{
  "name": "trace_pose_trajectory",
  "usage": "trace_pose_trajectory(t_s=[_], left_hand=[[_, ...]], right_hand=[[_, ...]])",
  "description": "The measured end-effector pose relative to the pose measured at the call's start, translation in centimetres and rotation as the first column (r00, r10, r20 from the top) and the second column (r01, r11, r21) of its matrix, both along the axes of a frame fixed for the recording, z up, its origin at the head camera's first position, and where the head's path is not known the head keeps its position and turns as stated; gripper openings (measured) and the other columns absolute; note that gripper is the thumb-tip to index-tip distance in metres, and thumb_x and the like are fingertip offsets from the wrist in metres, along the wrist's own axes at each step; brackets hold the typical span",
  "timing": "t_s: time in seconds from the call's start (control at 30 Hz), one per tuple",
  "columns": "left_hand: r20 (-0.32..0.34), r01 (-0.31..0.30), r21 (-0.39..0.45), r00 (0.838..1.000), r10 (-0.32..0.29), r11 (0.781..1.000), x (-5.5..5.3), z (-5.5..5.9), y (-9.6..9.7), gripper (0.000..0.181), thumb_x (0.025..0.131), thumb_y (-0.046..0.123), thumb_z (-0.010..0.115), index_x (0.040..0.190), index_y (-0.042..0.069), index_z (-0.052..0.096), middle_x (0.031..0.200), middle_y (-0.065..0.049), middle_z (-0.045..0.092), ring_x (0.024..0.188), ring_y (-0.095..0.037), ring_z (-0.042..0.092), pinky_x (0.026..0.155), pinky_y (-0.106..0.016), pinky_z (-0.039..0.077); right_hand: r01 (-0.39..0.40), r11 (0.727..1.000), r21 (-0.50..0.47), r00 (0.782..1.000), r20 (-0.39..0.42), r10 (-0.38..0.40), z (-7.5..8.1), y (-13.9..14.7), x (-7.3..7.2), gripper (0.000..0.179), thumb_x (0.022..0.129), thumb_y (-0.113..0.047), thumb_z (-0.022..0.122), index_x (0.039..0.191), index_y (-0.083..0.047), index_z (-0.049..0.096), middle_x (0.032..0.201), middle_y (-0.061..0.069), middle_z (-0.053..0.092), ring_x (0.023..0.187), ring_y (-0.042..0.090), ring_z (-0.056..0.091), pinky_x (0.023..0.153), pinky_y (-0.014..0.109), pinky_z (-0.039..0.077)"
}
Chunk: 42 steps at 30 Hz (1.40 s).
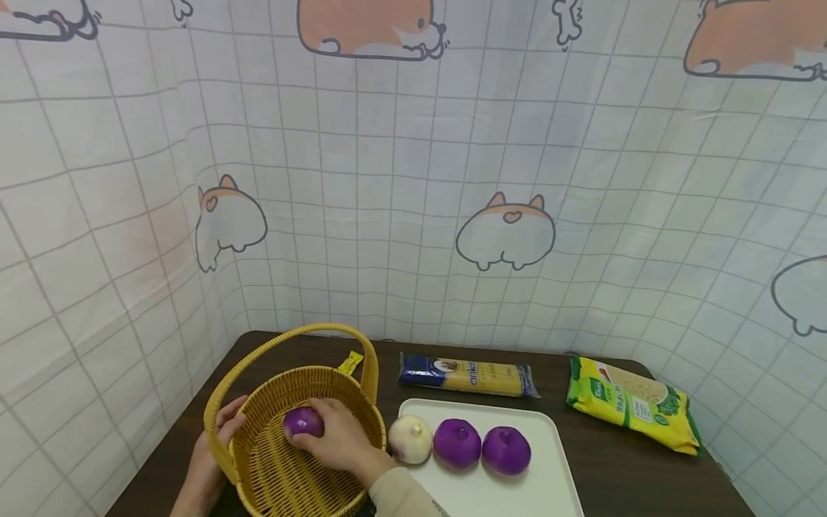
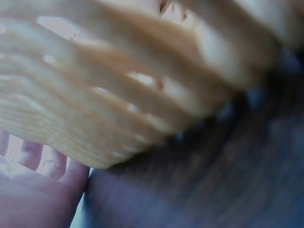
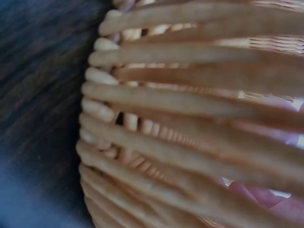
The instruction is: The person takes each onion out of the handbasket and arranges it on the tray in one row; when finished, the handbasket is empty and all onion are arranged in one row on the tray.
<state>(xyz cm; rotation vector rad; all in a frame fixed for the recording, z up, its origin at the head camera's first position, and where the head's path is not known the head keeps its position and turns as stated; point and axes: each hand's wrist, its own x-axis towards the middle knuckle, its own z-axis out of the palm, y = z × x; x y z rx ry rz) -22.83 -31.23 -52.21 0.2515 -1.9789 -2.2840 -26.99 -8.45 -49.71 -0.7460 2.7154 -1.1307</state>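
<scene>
A yellow wicker basket [image 1: 306, 495] with a tall arched handle stands at the left of the table. Inside it, my right hand [image 1: 342, 436] grips a shiny purple onion [image 1: 302, 422], fingers over its far side and thumb at its near side. My left hand [image 1: 209, 459] rests against the basket's outer left side, beside the foot of the handle. In the left wrist view, the left hand's fingers [image 2: 56, 164] lie along the woven wall. The right wrist view is filled by the basket's slats [image 3: 180, 104], which mostly hide the right hand.
Right of the basket, a white tray [image 1: 549, 467] holds a white onion [image 1: 410, 439] and two purple onions [image 1: 457, 444]. Behind it lies a pack of pasta [image 1: 468, 375]. A yellow-green food bag [image 1: 633, 406] is at the right, and a small yellow packet [image 1: 350, 362] behind the basket.
</scene>
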Motion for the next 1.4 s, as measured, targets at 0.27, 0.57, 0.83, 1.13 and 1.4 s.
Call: trace_pose_trajectory(t_s=[0.27, 0.57, 0.83, 1.13, 1.4], left_hand=[[0.021, -0.013, 0.003, 1.0, 0.013, 1.0, -0.2, -0.18, -0.05, 0.061, 0.102, 0.036, 0.051, 0.151, 0.007, 0.029, 0.116, 0.02, 0.056, 0.105, -0.003, 0.059, 0.087, -0.022, 0.051], [0.049, -0.012, 0.005, 0.999, 0.012, 1.0, -0.27, -0.02, -0.04, 0.063, 0.101, 0.039, 0.052, 0.152, 0.009, 0.028, 0.117, 0.018, 0.054, 0.106, -0.003, 0.058, 0.088, -0.023, 0.051], [0.059, -0.016, -0.02, 0.998, 0.017, 1.0, -0.23, 0.06, -0.06, 0.064, 0.101, 0.041, 0.052, 0.152, 0.01, 0.029, 0.122, 0.015, 0.051, 0.107, -0.003, 0.057, 0.088, -0.022, 0.05], [0.046, -0.032, -0.009, 0.998, 0.032, 0.999, -0.11, 0.28, 0.02, 0.063, 0.101, 0.038, 0.052, 0.152, 0.008, 0.03, 0.118, 0.017, 0.054, 0.106, -0.003, 0.058, 0.088, -0.022, 0.051], [0.037, -0.034, -0.007, 0.999, 0.035, 0.999, 0.2, 0.56, 0.18, 0.06, 0.102, 0.035, 0.052, 0.151, 0.007, 0.031, 0.119, 0.014, 0.054, 0.107, -0.005, 0.058, 0.088, -0.022, 0.05]], right_hand=[[-0.047, 0.999, 0.004, 0.999, 0.019, 0.047, -0.21, -0.19, -0.13, 0.056, 0.086, -0.048, 0.071, 0.135, -0.028, 0.056, 0.128, -0.005, 0.053, 0.11, 0.011, 0.056, 0.084, 0.03, 0.051], [-0.029, 0.996, -0.081, 0.997, 0.071, 0.035, 0.05, -0.18, 0.14, 0.053, 0.077, -0.039, 0.081, 0.121, -0.023, 0.055, 0.113, -0.008, 0.058, 0.102, 0.007, 0.057, 0.08, 0.026, 0.05], [-0.023, 0.991, -0.134, 0.985, 0.165, 0.045, 0.05, 0.01, 0.25, 0.067, 0.069, -0.03, 0.088, 0.124, -0.019, 0.052, 0.113, -0.006, 0.054, 0.102, 0.009, 0.055, 0.081, 0.028, 0.05], [-0.09, 0.996, -0.029, 0.989, 0.116, 0.093, -0.04, 0.14, 0.38, 0.08, 0.068, -0.029, 0.087, 0.137, -0.023, 0.047, 0.116, -0.001, 0.039, 0.101, 0.011, 0.05, 0.078, 0.027, 0.05], [-0.111, 0.992, -0.065, 0.986, 0.12, 0.118, 0.31, 0.35, 0.73, 0.076, 0.072, -0.029, 0.084, 0.137, -0.028, 0.045, 0.124, -0.001, 0.038, 0.105, 0.012, 0.052, 0.076, 0.028, 0.051]])
